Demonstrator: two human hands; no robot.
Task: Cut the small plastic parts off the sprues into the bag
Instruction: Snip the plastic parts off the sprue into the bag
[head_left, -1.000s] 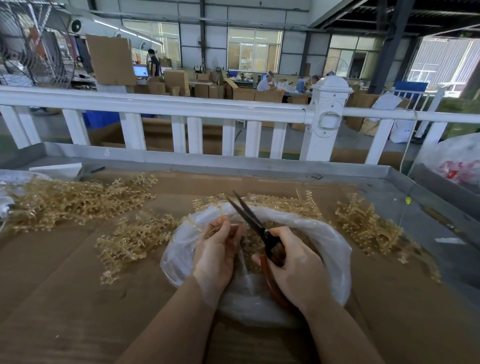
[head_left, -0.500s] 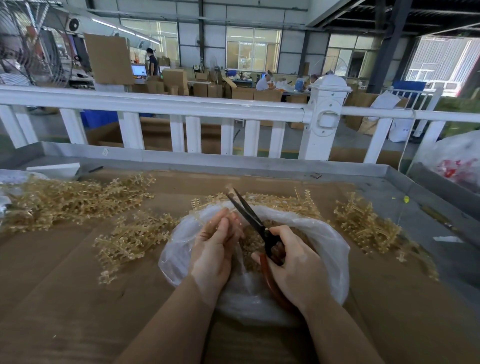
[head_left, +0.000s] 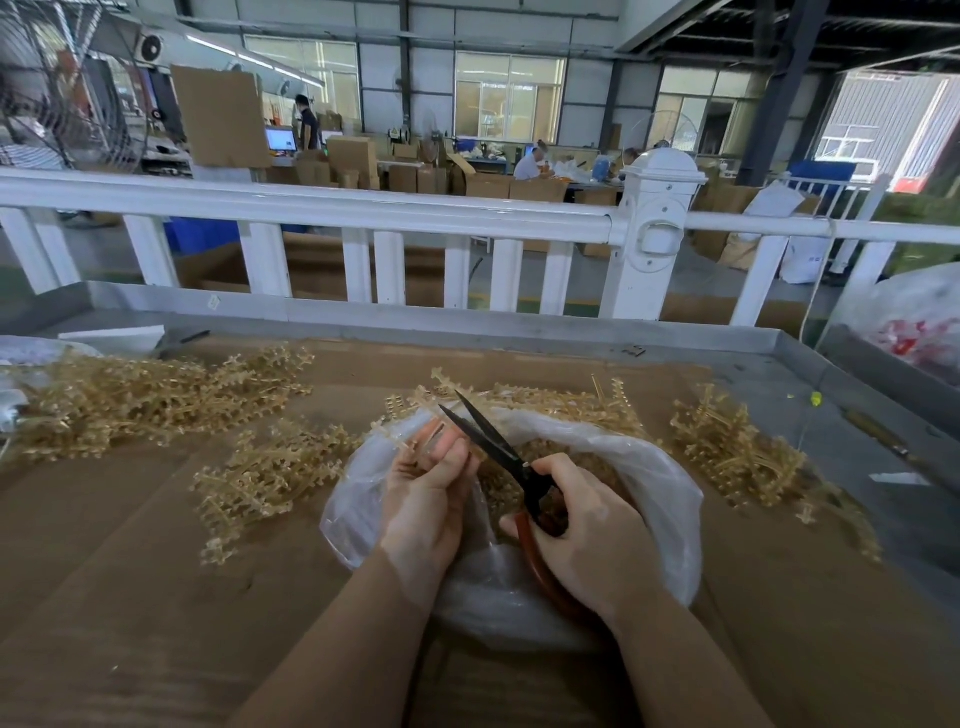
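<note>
Cardboard covers the desk (head_left: 156, 597). Left hand (head_left: 428, 499) pinches a sprue (head_left: 415, 441) over the bag (head_left: 670, 499) so cut parts drop in; right hand (head_left: 587, 535) grips open scissors (head_left: 498, 452).

Both hands close together, left hand (head_left: 426, 499) fingers pinched, right hand (head_left: 592, 535) curled gripping

A white railing (head_left: 322, 210) runs across behind the counter (head_left: 857, 395). Beyond it, stacked cardboard boxes (head_left: 353, 156) fill a grey-walled factory hall with large, bright far windows (head_left: 509, 98).
</note>
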